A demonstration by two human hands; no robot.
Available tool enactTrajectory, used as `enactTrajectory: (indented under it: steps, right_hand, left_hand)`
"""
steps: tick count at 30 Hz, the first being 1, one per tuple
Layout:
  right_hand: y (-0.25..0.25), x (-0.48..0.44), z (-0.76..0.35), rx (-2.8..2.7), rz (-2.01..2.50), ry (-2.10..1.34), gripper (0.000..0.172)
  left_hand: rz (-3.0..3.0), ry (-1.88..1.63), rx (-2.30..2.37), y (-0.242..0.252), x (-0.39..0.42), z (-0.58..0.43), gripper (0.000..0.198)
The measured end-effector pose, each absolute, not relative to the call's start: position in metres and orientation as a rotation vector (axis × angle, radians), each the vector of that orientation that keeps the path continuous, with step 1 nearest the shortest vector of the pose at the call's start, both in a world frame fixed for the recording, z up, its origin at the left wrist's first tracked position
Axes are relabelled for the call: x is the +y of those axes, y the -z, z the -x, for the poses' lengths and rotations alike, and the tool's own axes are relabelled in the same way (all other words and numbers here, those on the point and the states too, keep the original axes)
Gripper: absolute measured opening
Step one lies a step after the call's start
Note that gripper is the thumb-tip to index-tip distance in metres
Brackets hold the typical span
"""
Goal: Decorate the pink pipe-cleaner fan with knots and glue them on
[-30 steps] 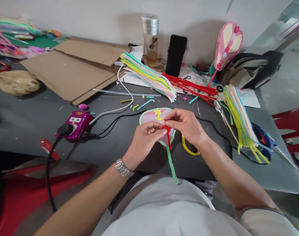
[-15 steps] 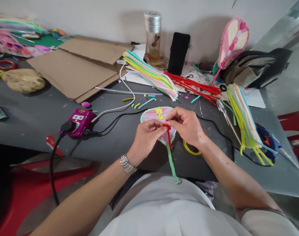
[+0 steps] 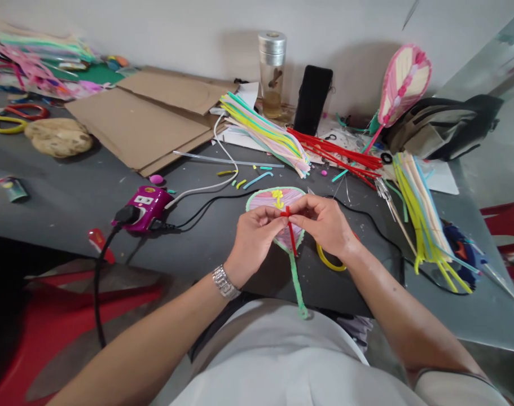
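Note:
Between my two hands is a red pipe cleaner (image 3: 292, 237), bent or crossed at its upper part, with one length hanging down. My left hand (image 3: 257, 237) pinches it from the left with thumb and fingers. From the right, my right hand (image 3: 324, 223) pinches the same spot, thumb against fingertips. Below them lies a fan-shaped piece (image 3: 263, 198) in pink and lilac with a mint green edge and a yellow flower. Its green handle (image 3: 297, 285) points toward my body. Yellow-handled scissors (image 3: 328, 260) lie partly hidden beneath my right hand.
Bundles of coloured pipe cleaners (image 3: 267, 132) and red pipe cleaners (image 3: 341, 152) lie behind; another bundle (image 3: 426, 214) is at right. A purple power adapter (image 3: 144, 206) with cords, cardboard (image 3: 146, 118), a glass bottle (image 3: 272, 79), a phone (image 3: 313, 98) and a pink fan (image 3: 404, 84) surround the work.
The view has shifted slightly, so everything sits a bit lower and further right. At my fingertips the red pipe cleaner now shows a crossed shape with a short end pointing up.

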State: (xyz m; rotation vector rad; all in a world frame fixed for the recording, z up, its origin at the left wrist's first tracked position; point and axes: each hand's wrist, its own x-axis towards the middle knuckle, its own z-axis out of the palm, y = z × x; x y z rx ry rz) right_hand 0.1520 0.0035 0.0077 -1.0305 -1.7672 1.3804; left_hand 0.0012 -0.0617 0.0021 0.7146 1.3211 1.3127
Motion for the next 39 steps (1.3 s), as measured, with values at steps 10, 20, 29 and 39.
enactTrajectory:
  steps: [10,20,29,39]
  right_hand:
    - [-0.004,0.001,-0.151,-1.737,0.871,-1.412,0.003]
    - [0.011,0.008,-0.15,-1.611,0.956,-1.56,0.01]
    - [0.028,0.011,-0.142,-1.652,1.147,-1.346,0.012]
    - [0.029,-0.001,-0.133,-2.19,1.438,-0.597,0.012]
  left_hand:
    - [-0.657,-1.149,1.236,-0.003,-0.057,0.006,0.02]
    - [-0.812,-1.08,1.345,-0.005,-0.056,0.011,0.021]
    - [-1.689,-1.125,1.754,0.015,-0.068,0.039,0.006]
    - [-2.38,-0.901,1.68,0.032,-0.056,0.031,0.014]
